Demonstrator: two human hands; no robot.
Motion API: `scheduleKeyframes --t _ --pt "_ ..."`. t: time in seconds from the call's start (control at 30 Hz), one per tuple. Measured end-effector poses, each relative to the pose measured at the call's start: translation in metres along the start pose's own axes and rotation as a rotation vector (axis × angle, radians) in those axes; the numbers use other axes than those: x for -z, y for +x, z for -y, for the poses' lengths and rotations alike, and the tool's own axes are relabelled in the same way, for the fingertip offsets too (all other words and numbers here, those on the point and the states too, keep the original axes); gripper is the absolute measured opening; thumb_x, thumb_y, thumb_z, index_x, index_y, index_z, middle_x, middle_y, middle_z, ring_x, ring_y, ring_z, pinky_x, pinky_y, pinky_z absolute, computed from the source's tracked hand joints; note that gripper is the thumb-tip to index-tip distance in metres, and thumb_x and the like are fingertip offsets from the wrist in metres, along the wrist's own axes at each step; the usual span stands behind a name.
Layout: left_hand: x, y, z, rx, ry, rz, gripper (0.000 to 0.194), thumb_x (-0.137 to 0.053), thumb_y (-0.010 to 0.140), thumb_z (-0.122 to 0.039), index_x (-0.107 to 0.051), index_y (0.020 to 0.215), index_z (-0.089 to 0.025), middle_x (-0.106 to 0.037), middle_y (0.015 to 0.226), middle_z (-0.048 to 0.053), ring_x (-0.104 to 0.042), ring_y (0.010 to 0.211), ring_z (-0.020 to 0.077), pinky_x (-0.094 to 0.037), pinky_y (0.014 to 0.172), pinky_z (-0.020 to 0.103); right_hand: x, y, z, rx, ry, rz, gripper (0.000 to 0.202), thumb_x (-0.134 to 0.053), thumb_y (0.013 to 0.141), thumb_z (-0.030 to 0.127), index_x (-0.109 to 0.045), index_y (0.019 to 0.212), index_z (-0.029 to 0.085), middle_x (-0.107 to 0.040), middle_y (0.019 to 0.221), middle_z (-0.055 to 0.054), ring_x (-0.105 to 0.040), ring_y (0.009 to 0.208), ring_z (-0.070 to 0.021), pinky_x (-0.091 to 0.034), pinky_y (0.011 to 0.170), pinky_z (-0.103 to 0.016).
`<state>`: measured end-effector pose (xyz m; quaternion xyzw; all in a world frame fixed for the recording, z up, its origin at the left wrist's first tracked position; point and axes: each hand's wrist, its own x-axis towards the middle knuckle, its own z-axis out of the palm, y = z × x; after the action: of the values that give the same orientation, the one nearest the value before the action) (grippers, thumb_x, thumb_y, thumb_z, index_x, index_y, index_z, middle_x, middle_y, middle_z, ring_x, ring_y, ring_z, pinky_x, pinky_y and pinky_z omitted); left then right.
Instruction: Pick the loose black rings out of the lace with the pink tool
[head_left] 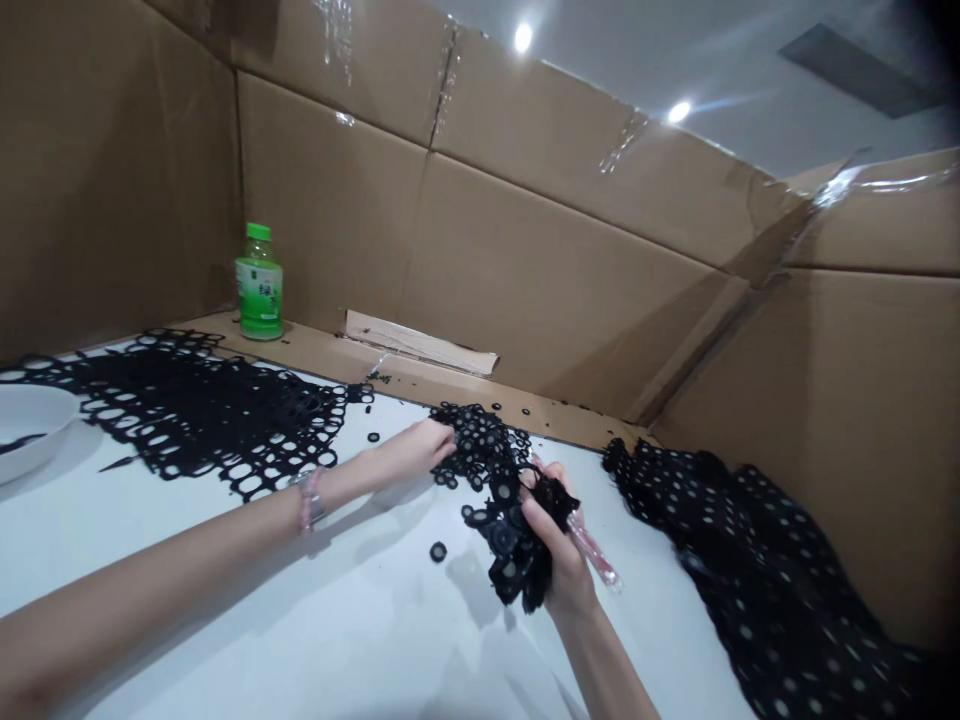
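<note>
My right hand [566, 540] is closed around a bunched clump of black perforated material [517, 545] with pale-centred discs, raised over the white table. A pinkish, clear-looking stick [596, 555] shows beside that hand; whether the hand grips it or it lies behind, I cannot tell. My left hand [420, 450], a bracelet at its wrist, has its fingers curled at the left edge of a pile of small black discs [476, 435]. What those fingers hold, if anything, is hidden. One loose black disc [438, 551] lies on the table between my forearms.
Black netting with large holes [225, 410] spreads at the left, beside a white bowl [34, 405]. A green bottle [260, 290] stands at the back by the cardboard wall [555, 270]. Black dotted sheet [750, 570] is heaped at the right. A cardboard strip [420, 345] lies behind.
</note>
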<state>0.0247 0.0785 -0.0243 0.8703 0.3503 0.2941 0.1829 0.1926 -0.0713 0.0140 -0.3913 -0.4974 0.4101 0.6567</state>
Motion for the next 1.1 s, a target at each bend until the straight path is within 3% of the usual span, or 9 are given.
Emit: scheduleKeyframes --t 0.1,0.23,0.33,0.43,0.53,0.67,0.77,1.0,1.1 --pt "-0.016 -0.006 0.009 -0.008 0.010 0.013 0.014 -0.052 0.078 -0.025 -0.053 0.066 -0.017 -0.057 0.066 0.003 -0.051 0.060 0.0154 -0.036 0.058 0.024 0.001 0.001 0.002 -0.045 -0.004 0.074 0.030 -0.067 0.065 0.030 -0.039 0.073 0.022 -0.038 0.067 0.004 -0.037 0.058 -0.0110 -0.034 0.053 -0.024" --pt "-0.020 -0.008 0.007 -0.020 0.008 0.014 0.024 -0.046 0.082 -0.028 -0.056 0.063 -0.017 -0.060 0.073 0.006 -0.054 0.066 0.0163 -0.040 0.066 0.025 0.004 0.000 -0.002 -0.089 0.060 0.097 0.034 -0.068 0.064 0.031 -0.036 0.076 0.024 -0.039 0.066 0.005 -0.037 0.055 -0.0108 -0.033 0.051 -0.023" --pt "-0.010 -0.006 -0.012 -0.037 -0.111 0.035 0.032 -0.041 0.086 -0.035 -0.061 0.070 -0.015 -0.063 0.077 0.006 -0.056 0.072 0.0163 -0.042 0.069 0.024 0.004 0.000 -0.004 -0.085 0.098 0.064 0.035 -0.067 0.065 0.030 -0.035 0.075 0.024 -0.040 0.066 0.005 -0.039 0.057 -0.0112 -0.035 0.052 -0.023" --pt "0.004 -0.007 -0.041 -0.126 -0.473 0.215 0.041 -0.036 0.087 -0.042 -0.063 0.081 -0.013 -0.064 0.079 0.005 -0.056 0.074 0.0153 -0.043 0.068 0.023 0.003 0.001 -0.004 -0.081 0.119 0.041 0.036 -0.068 0.065 0.028 -0.034 0.076 0.024 -0.041 0.066 0.005 -0.041 0.059 -0.0114 -0.036 0.055 -0.024" --pt "0.013 -0.012 -0.065 -0.191 -0.585 0.320 0.036 -0.048 0.081 -0.045 -0.061 0.073 -0.012 -0.056 0.065 0.001 -0.048 0.062 0.0114 -0.038 0.058 0.020 0.003 0.003 -0.003 -0.069 0.099 0.014 0.033 -0.068 0.066 0.028 -0.038 0.077 0.023 -0.043 0.069 0.004 -0.044 0.062 -0.0120 -0.037 0.057 -0.025" --pt "0.017 -0.016 -0.080 -0.105 -0.722 0.243 0.034 -0.048 0.081 -0.044 -0.053 0.066 -0.013 -0.042 0.059 -0.003 -0.038 0.056 0.0095 -0.033 0.052 0.020 0.005 0.006 -0.002 -0.080 -0.035 -0.037 0.029 -0.070 0.064 0.032 -0.045 0.076 0.022 -0.048 0.072 0.002 -0.046 0.066 -0.0145 -0.039 0.061 -0.027" --pt "0.018 -0.016 -0.083 -0.082 -0.817 0.257 0.033 -0.048 0.080 -0.042 -0.050 0.064 -0.014 -0.040 0.060 -0.003 -0.037 0.058 0.0097 -0.032 0.054 0.021 0.006 0.006 -0.001 -0.080 -0.114 -0.038 0.029 -0.071 0.063 0.032 -0.047 0.075 0.021 -0.050 0.072 0.002 -0.047 0.067 -0.0155 -0.039 0.062 -0.028" --pt "0.018 -0.018 -0.084 -0.103 -0.690 0.306 0.030 -0.043 0.085 -0.036 -0.047 0.063 -0.015 -0.037 0.057 -0.005 -0.034 0.054 0.0083 -0.030 0.051 0.020 0.004 0.004 0.000 -0.042 -0.103 -0.041 0.031 -0.070 0.063 0.031 -0.042 0.072 0.022 -0.043 0.068 0.003 -0.042 0.063 -0.0139 -0.037 0.059 -0.027" --pt "0.016 -0.021 -0.090 -0.094 -0.581 0.107 0.018 -0.049 0.082 -0.030 -0.052 0.074 -0.015 -0.048 0.066 -0.003 -0.044 0.061 0.0099 -0.035 0.054 0.020 0.005 0.005 0.000 -0.013 -0.141 -0.059 0.030 -0.070 0.065 0.027 -0.041 0.072 0.022 -0.043 0.071 0.003 -0.043 0.065 -0.0137 -0.037 0.063 -0.027"
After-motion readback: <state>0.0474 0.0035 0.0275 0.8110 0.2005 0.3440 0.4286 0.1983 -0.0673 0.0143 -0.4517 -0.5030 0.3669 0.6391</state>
